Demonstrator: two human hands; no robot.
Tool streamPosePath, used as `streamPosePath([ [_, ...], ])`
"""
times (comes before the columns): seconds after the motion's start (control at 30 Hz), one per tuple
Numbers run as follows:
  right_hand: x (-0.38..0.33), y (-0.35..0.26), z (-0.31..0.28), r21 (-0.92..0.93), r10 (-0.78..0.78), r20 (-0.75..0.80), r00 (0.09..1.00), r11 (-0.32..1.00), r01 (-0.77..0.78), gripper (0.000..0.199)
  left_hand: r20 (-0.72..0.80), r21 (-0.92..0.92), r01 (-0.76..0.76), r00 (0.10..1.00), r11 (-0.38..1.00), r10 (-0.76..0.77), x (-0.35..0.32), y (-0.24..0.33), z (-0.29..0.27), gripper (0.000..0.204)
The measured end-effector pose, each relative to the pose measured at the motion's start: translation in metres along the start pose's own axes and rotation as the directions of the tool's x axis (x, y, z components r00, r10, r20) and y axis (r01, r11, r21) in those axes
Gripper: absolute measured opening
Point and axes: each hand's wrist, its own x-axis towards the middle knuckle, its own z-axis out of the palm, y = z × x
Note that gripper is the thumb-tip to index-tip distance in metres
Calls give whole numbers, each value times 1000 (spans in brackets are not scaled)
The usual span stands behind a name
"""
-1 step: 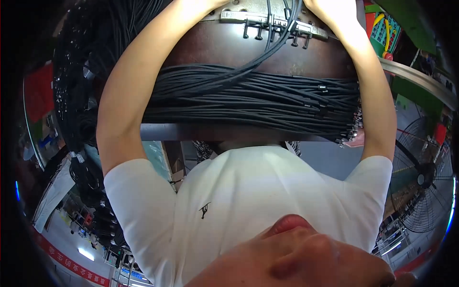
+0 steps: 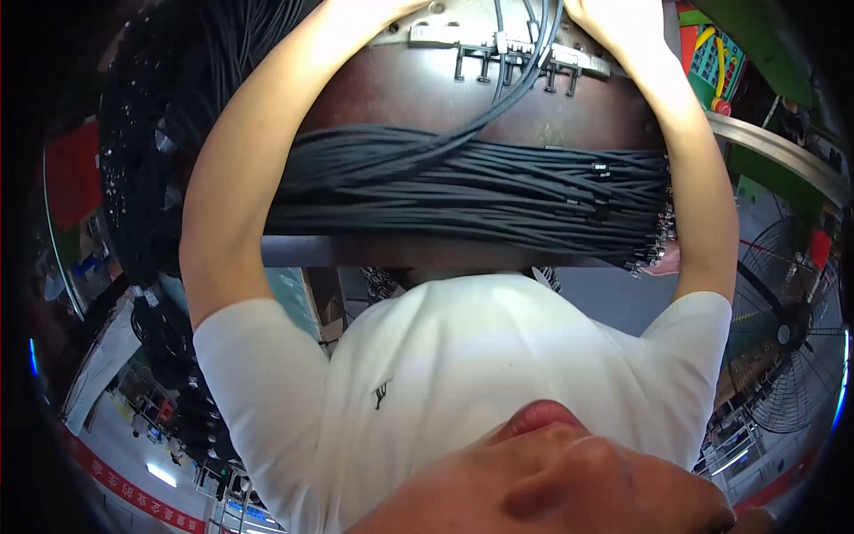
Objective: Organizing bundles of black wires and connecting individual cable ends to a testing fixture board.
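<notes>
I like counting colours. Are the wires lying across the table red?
No, the bundle of cables lying across the brown table is black.

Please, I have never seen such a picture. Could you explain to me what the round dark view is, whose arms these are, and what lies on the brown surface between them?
There is no machine here, only a person at work with two bare hands. The camera sits on the person's head and looks down. Its wide lens bends straight edges and leaves a dark rim. The white short-sleeved T-shirt in the middle is the person's own.

Both bare arms reach forward, towards the top of the picture. The left hand and the right hand are cut off by the top edge, so their grasp cannot be seen. They lie at the two ends of a grey metal bar with short pegs.

On the brown metal work surface lies a thick bundle of black cables, stretched across between the arms. A few cables run up through the bar. A large black floor fan stands on the right.
</notes>
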Motion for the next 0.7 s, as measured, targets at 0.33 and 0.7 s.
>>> streamPosePath([
  [0.33, -2, 15, 25, 189, 137, 69, 988, 971, -147, 37, 145, 44, 28, 989, 999, -34, -15, -19, 1, 31],
  [0.7, -4, 59, 45, 348, 99, -60, 993, 935, -72, 22, 176, 476, -24, 982, 879, -68, -11, -3, -17, 28],
])
